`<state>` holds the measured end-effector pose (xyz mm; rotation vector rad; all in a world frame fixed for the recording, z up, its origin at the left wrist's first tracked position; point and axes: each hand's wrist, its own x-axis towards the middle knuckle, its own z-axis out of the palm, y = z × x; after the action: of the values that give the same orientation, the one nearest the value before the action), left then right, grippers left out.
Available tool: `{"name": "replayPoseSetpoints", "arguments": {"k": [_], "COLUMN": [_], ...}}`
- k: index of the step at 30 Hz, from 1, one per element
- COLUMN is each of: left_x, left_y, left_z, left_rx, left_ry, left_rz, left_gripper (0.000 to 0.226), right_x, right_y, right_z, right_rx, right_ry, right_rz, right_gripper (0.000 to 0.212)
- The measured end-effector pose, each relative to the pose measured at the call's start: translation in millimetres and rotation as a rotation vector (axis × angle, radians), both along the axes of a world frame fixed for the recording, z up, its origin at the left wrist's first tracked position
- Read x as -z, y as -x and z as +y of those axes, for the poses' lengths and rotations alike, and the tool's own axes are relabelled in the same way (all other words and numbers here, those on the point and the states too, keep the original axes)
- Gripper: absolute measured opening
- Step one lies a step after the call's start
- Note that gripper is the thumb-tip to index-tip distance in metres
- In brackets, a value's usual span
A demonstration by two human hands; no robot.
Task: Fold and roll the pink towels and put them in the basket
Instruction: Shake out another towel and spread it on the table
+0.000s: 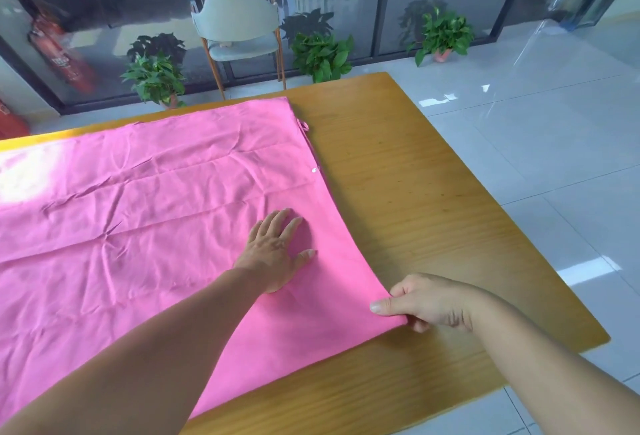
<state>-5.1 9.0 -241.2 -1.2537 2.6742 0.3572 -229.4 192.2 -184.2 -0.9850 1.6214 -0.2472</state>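
Bright daylight. Overexposed patch on pink towel (31, 171) near the table's (415, 192) far-left edge. Specular glare on floor tiles (519, 123), right. Soft arm shadows on cloth. Background glass wall (104, 1) blurred; wide-angle bowing at frame edges.

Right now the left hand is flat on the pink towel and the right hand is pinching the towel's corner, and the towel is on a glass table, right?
Nearly. The table is wood, not glass; the head view shows its grain. The rest holds: the left hand lies flat on the pink towel, and the right hand pinches its near corner.
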Motion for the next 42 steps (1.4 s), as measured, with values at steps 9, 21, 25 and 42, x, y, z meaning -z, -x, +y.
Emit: {"name": "replayPoseSetpoints", "arguments": {"k": [9, 21, 25, 42], "left_x": [-5, 5, 7, 14], "left_y": [29, 40, 42, 53], "left_z": [14, 22, 24, 83], "left_rx": [-0.011, 0.178, 0.167, 0.252], "left_ry": [0.060, 0.044, 0.067, 0.078], "left_rz": [-0.109, -0.026, -0.044, 0.043], "left_gripper": [0.090, 0.071, 0.082, 0.077], "right_x": [5, -2, 1, -3], "right_y": [0, -2, -4, -17], "right_z": [14, 23, 24, 29], "right_rx": [-0.006, 0.187, 0.294, 0.412], "right_ry": [-0.021, -0.121, -0.133, -0.158], "right_rz": [-0.114, 0.014, 0.049, 0.169], "right_gripper": [0.033, 0.014, 0.013, 0.014]}}
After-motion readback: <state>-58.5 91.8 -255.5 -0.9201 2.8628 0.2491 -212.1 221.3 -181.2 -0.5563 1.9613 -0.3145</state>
